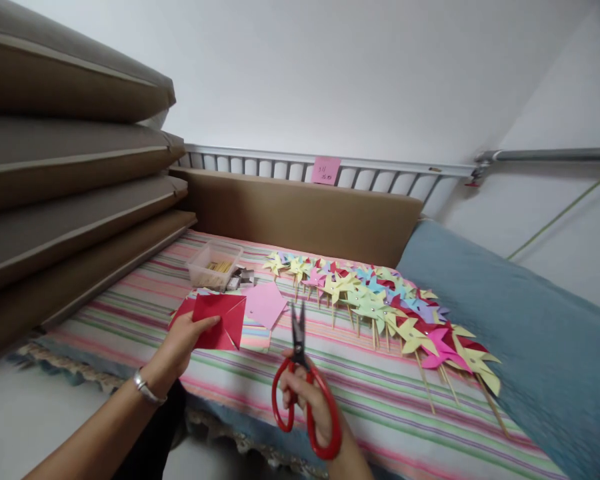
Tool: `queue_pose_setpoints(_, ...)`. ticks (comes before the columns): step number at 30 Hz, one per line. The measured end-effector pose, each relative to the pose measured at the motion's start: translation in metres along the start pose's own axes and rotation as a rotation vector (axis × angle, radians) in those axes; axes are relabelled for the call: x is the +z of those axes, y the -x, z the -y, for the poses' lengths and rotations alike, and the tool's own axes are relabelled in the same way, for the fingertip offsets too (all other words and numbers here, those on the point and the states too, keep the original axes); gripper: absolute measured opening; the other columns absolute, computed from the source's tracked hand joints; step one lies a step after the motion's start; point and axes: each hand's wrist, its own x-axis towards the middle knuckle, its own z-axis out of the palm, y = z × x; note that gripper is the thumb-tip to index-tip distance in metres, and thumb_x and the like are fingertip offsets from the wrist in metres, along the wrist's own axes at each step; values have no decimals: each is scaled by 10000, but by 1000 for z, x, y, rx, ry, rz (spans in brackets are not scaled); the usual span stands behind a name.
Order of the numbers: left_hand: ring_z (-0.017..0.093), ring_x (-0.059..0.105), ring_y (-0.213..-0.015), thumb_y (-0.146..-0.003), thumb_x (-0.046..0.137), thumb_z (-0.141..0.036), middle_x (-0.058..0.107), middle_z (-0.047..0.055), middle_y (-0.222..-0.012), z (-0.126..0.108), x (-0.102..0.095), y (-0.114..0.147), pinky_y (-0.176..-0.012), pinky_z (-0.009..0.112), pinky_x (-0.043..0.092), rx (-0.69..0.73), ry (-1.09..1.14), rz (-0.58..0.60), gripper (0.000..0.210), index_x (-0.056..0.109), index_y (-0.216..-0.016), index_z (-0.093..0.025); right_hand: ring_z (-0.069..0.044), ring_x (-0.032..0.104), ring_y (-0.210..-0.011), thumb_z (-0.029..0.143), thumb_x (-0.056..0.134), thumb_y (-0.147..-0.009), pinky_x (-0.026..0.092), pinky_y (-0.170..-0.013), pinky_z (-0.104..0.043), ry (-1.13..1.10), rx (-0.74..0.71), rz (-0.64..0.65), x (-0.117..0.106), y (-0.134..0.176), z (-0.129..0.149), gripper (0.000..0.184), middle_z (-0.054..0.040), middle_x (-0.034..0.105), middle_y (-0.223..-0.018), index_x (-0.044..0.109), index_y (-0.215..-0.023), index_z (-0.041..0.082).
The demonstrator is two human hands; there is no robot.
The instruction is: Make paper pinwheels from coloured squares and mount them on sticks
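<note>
In my left hand [184,341] is a square of red paper [221,333], pinched at its left edge with the thumb on top. Slits run in from its right corners. My right hand [307,397] grips red-handled scissors [299,347], their dark blades pointing up and slightly apart. The blades stand to the right of the red paper, not touching it. Behind the paper lies a pink pentagon-shaped sheet [266,304] on a pile of coloured paper. Rows of finished paper pinwheels [375,303] on wooden sticks lie to the right.
A clear plastic box [203,275] with small yellowish sticks stands at the back left, small boxes beside it. Striped cloth [260,383] covers the surface. Thick cushions [70,147] are stacked at left. A brown board [300,210] stands behind, before a radiator bearing a pink note [326,171].
</note>
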Motion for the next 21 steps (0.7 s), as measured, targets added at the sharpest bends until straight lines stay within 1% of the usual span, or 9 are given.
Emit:
queue_pose_setpoints(2, 219, 660, -545, -577, 764, -155, 722, 101, -665, 3, -3, -2, -504, 282, 519, -9, 4, 15, 212, 657, -753, -106, -139, 534, -588, 321, 656, -704, 427, -577, -251, 137, 24, 77, 18, 1, -7, 394, 1, 578, -703, 593, -1075, 204)
queue_pose_setpoints(4, 203, 651, -521, -573, 767, -154, 716, 93, -645, 5, -7, -4, -486, 267, 510, -15, 4, 23, 204, 652, -735, -107, -136, 530, -587, 312, 661, -687, 418, -572, -240, 302, 46, 119, 29, 2, -17, 414, 9, 591, -700, 599, -1084, 213)
queue_pose_setpoints(7, 192, 649, -526, -570, 770, -159, 718, 90, -665, 9, -13, -8, -495, 265, 512, -19, 5, 30, 235, 652, -767, -108, -111, 465, -492, 368, 650, -691, 367, -497, -220, 462, 65, 90, 37, 4, -33, 332, 37, 542, -580, 633, -982, 208)
queue_pose_setpoints(10, 202, 657, -556, -563, 780, -178, 724, 97, -713, 14, -15, -10, -522, 286, 523, -20, 11, 40, 276, 656, -800, -111, -89, 400, -408, 406, 623, -719, 310, -444, -213, 501, 110, 62, 39, 6, -41, 251, 49, 502, -487, 639, -862, 200)
queue_pose_setpoints(15, 225, 671, -610, -573, 781, -203, 730, 112, -767, 16, -13, -7, -577, 313, 534, -36, 10, 106, 275, 663, -800, -103, -75, 354, -343, 426, 576, -753, 279, -398, -203, 489, 197, 39, 42, 10, -36, 245, 67, 457, -428, 619, -842, 201)
queue_pose_setpoints(17, 227, 674, -622, -575, 779, -203, 732, 118, -773, 15, -13, -5, -587, 311, 533, -60, 7, 122, 284, 665, -812, -96, -74, 350, -338, 420, 579, -749, 278, -394, -202, 498, 207, 48, 43, 9, -33, 233, 70, 447, -419, 619, -816, 200)
queue_pose_setpoints(21, 218, 670, -613, -573, 779, -190, 730, 113, -744, 15, -16, -4, -578, 296, 527, -88, 3, 115, 271, 662, -797, -93, -79, 365, -368, 376, 621, -713, 286, -419, -209, 538, 183, 65, 45, 4, -33, 196, 65, 445, -419, 641, -770, 190)
